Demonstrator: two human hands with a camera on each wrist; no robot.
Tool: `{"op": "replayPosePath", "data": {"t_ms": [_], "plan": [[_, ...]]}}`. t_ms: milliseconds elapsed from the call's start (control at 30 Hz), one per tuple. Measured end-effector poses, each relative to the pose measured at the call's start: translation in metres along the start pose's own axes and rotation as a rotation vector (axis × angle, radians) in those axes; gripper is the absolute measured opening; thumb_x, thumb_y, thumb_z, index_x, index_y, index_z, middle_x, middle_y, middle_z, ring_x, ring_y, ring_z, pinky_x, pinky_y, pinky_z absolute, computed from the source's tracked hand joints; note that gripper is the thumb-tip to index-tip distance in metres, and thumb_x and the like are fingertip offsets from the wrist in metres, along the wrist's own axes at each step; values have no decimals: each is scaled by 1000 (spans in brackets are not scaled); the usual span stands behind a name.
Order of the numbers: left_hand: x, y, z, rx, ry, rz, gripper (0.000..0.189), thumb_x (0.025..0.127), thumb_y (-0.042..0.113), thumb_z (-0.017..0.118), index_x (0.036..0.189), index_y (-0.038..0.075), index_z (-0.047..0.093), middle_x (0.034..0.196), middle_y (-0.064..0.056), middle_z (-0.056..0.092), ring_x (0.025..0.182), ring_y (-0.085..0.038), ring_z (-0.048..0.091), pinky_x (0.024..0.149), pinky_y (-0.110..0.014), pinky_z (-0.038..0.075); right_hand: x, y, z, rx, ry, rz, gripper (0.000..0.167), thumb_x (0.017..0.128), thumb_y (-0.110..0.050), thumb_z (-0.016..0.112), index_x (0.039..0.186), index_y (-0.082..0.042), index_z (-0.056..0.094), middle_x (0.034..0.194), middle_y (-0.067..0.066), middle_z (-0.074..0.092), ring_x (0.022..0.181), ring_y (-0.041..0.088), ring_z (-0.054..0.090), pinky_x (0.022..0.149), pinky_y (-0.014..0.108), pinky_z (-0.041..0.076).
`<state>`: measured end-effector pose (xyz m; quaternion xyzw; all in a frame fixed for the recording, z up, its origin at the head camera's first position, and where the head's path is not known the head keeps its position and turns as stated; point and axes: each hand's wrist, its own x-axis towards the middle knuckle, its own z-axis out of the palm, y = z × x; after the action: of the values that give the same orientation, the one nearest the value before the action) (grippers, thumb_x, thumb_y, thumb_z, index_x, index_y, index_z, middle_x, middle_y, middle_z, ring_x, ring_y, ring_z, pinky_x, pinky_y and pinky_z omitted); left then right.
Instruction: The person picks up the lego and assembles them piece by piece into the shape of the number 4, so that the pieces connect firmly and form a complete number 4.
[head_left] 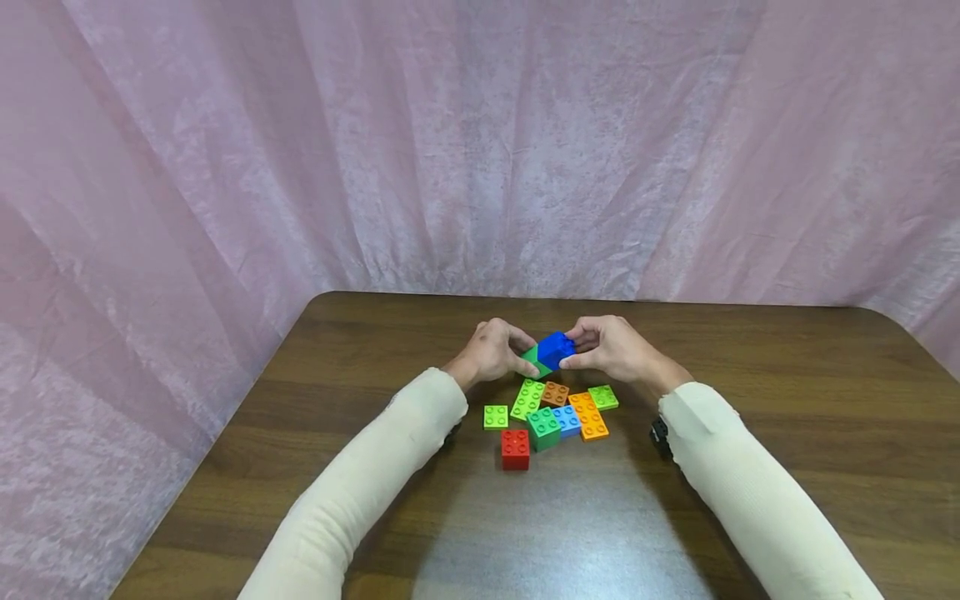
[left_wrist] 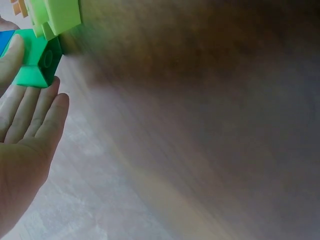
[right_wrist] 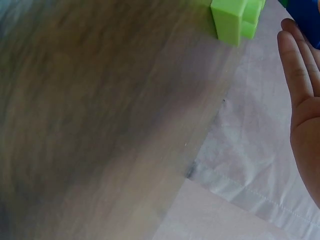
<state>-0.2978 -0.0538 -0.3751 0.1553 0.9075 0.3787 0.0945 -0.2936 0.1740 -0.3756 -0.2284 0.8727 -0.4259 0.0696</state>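
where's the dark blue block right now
In the head view, the dark blue block is pinched by the right hand, just right of the green block in the left hand.

Blue brick (head_left: 556,351) against green brick (left_wrist: 37,57)

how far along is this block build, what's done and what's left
Already done, it seems: the blue block meets the held green block; whether they are locked together is unclear. In hand: left hand grips that green block, right hand the blue. Possibly left: the unheld red block and orange block, among others on the table.
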Motion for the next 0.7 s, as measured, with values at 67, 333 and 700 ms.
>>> {"op": "replayPosePath", "data": {"t_ms": [67,333,700], "plan": [[0,0,0,0,3,1,41,75,16,89,111,5,76,100,-4,76,97,-16,67,92,-32,52,0,0,0,-3,5,-7,33,86,-11,81,110,5,67,109,21,71,99,33,70,88,43,56],[0,2,-2,-16,10,1,44,75,14,89,114,2,75,103,-7,75,99,-19,68,94,-34,53,1,-7,0,-20,4,-23,30,86,-10,80,110,4,67,108,19,72,98,31,71,87,43,56],[0,-1,0,-20,10,-1,45,74,13,89,114,2,74,104,-8,75,97,-20,69,93,-35,53,0,-10,2,-72,7,-35,32,86,-10,80,112,4,67,108,19,71,98,32,70,89,45,56]]}}
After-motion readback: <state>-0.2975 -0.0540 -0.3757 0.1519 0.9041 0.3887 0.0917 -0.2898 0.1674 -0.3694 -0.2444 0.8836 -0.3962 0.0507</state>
